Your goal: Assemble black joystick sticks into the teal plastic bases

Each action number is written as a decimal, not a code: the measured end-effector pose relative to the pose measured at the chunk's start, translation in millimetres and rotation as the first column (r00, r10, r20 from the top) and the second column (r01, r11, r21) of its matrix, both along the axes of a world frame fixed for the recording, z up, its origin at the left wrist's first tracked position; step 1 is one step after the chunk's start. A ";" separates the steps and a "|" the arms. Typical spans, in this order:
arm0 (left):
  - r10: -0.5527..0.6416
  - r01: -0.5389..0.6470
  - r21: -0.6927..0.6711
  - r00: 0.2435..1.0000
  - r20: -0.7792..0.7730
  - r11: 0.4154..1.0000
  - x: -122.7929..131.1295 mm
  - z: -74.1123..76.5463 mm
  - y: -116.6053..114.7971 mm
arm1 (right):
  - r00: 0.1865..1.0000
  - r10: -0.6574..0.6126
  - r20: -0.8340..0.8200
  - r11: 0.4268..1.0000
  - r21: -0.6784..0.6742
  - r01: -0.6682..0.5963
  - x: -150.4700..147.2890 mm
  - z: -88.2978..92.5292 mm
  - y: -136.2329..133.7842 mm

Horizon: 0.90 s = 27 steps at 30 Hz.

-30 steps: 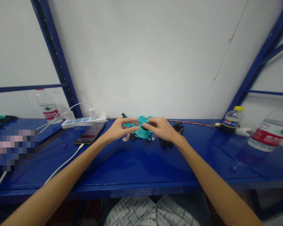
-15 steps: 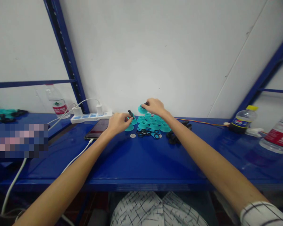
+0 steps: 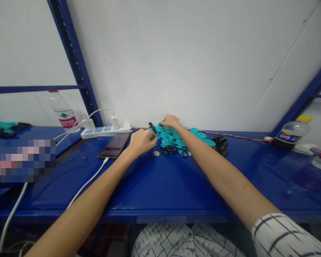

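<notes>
My left hand (image 3: pixel 143 141) is curled at the left edge of a heap of teal cup-shaped plastic pieces (image 3: pixel 167 138). Its fingertips are bent in beside a teal piece, and whatever they grip is hidden. A black bow-like piece (image 3: pixel 152 126) stands up just behind them. At the back of the heap, close to the wall, my right hand (image 3: pixel 172 121) has its fingers closed on a small black part (image 3: pixel 162 123) over a teal cup (image 3: pixel 159 127). Black rings (image 3: pixel 169 150) and a blue-and-black ring (image 3: pixel 184 152) lie in front of the heap.
Black parts (image 3: pixel 219 144) are piled right of the heap. A round silvery disc (image 3: pixel 156 154) lies in front. Leftward are a charging phone (image 3: pixel 115 145), a power strip (image 3: pixel 106 131) and a water bottle (image 3: pixel 65 114). A cola bottle (image 3: pixel 291 134) stands right on the blue table (image 3: pixel 160 189).
The view has shifted a little. My right hand has lowered the black part and teal cup onto the back of the heap. My left fingers have moved off the upright black piece.
</notes>
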<state>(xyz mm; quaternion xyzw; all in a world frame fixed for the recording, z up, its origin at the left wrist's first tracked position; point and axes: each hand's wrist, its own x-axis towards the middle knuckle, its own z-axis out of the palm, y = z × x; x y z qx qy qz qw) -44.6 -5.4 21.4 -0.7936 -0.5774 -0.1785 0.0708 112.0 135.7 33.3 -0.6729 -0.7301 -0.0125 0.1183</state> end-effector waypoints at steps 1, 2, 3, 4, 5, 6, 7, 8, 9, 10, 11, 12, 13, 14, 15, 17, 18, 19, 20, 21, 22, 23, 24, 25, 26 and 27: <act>-0.006 0.006 0.001 1.000 -0.003 1.000 1.0 -0.2 -0.1 | 1.000 -0.001 0.002 1.000 -0.007 0.001 -0.1 -0.5 0.3; -0.011 0.011 0.004 1.000 -0.005 1.000 1.9 -0.5 -0.2 | 1.000 -0.002 0.003 1.000 -0.014 0.002 -0.1 -0.9 0.2; -0.014 0.014 0.008 1.000 -0.005 1.000 2.9 -0.8 -0.3 | 1.000 -0.003 0.005 1.000 -0.019 0.003 0.2 -1.1 -0.3; -0.016 0.016 0.010 1.000 -0.004 1.000 3.7 -1.2 -0.4 | 1.000 -0.003 0.005 1.000 -0.024 0.003 0.6 -1.1 -1.0; -0.016 0.016 0.012 1.000 -0.004 1.000 4.3 -1.7 -0.4 | 1.000 -0.002 0.005 1.000 -0.029 0.003 1.2 -0.9 -1.9; -0.017 0.017 0.013 1.000 -0.005 1.000 4.8 -2.3 -0.3 | 1.000 -0.001 0.004 0.999 -0.035 0.001 1.9 -0.5 -2.8; -0.021 0.021 0.013 1.000 -0.007 1.000 5.1 -2.8 -0.2 | 1.000 0.001 0.002 0.999 -0.040 -0.001 2.8 0.1 -3.7; -0.024 0.024 0.013 1.000 -0.010 1.000 5.2 -3.3 -0.1 | 1.000 0.004 0.000 0.999 -0.046 -0.004 3.6 0.8 -4.4; -0.026 0.026 0.012 1.000 -0.012 1.000 5.2 -3.6 -0.1 | 1.000 0.006 -0.002 0.999 -0.051 -0.006 4.4 1.5 -5.0; -0.027 0.027 0.010 1.000 -0.014 1.000 5.1 -3.7 -0.1 | 1.000 0.008 -0.003 0.998 -0.055 -0.008 5.1 2.2 -5.4; -0.025 0.025 0.009 1.000 -0.015 1.000 4.9 -3.6 -0.2 | 1.000 0.009 -0.004 0.998 -0.057 -0.009 5.7 2.7 -5.6; -0.020 0.020 0.006 1.000 -0.015 1.000 4.6 -3.3 -0.4 | 1.000 0.010 -0.005 0.998 -0.059 -0.010 6.0 3.1 -5.7; -0.012 0.012 0.003 1.000 -0.014 1.000 4.4 -2.9 -0.7 | 1.000 0.012 -0.006 0.998 -0.060 -0.013 6.1 3.3 -5.7; -0.004 0.004 0.002 1.000 -0.012 1.000 4.2 -2.5 -1.0 | 1.000 0.014 -0.007 0.998 -0.062 -0.015 6.0 3.3 -5.5; 0.004 -0.004 0.000 1.000 -0.011 1.000 4.0 -2.0 -1.3 | 1.000 0.017 -0.008 0.998 -0.066 -0.017 5.6 3.2 -5.3; 0.012 -0.012 -0.005 1.000 -0.008 1.000 3.9 -1.2 -1.8 | 1.000 0.023 -0.010 0.997 -0.076 -0.024 4.1 2.9 -4.3; 0.010 -0.011 -0.008 1.000 -0.008 1.000 3.9 -1.1 -1.9 | 1.000 0.027 -0.010 0.996 -0.082 -0.028 3.0 3.0 -3.5; 0.008 -0.008 -0.009 1.000 -0.010 1.000 4.1 -1.1 -1.8 | 1.000 0.030 -0.009 0.996 -0.087 -0.031 1.7 3.2 -2.4; 0.005 -0.005 -0.011 1.000 -0.014 1.000 4.2 -1.4 -1.6 | 0.999 0.033 -0.005 0.995 -0.092 -0.034 0.2 3.7 -1.0; 0.005 -0.005 -0.011 1.000 -0.020 1.000 4.4 -1.8 -1.3 | 0.999 0.036 0.001 0.995 -0.097 -0.036 -1.3 4.3 0.7; 0.007 -0.008 -0.011 1.000 -0.027 1.000 4.6 -2.4 -1.0 | 0.999 0.037 0.008 0.994 -0.103 -0.036 -2.9 5.0 2.5; 0.011 -0.012 -0.013 0.999 -0.036 1.000 4.8 -3.2 -0.5 | 0.999 0.038 0.015 0.993 -0.111 -0.036 -4.5 5.8 4.3; 0.013 -0.014 -0.016 0.999 -0.043 1.000 5.0 -4.0 -0.1 | 0.999 0.038 0.022 0.992 -0.120 -0.035 -5.9 6.3 6.1; 0.012 -0.013 -0.019 0.999 -0.048 1.000 5.3 -4.8 0.3 | 0.999 0.038 0.028 0.991 -0.128 -0.034 -7.1 6.6 7.6; 0.008 -0.009 -0.021 0.999 -0.051 1.000 5.5 -5.5 0.7 | 0.999 0.037 0.034 0.991 -0.132 -0.032 -8.1 6.5 9.0; 0.002 -0.004 -0.021 0.999 -0.052 1.000 5.6 -6.0 1.0 | 0.999 0.035 0.040 0.991 -0.132 -0.030 -8.8 5.9 10.0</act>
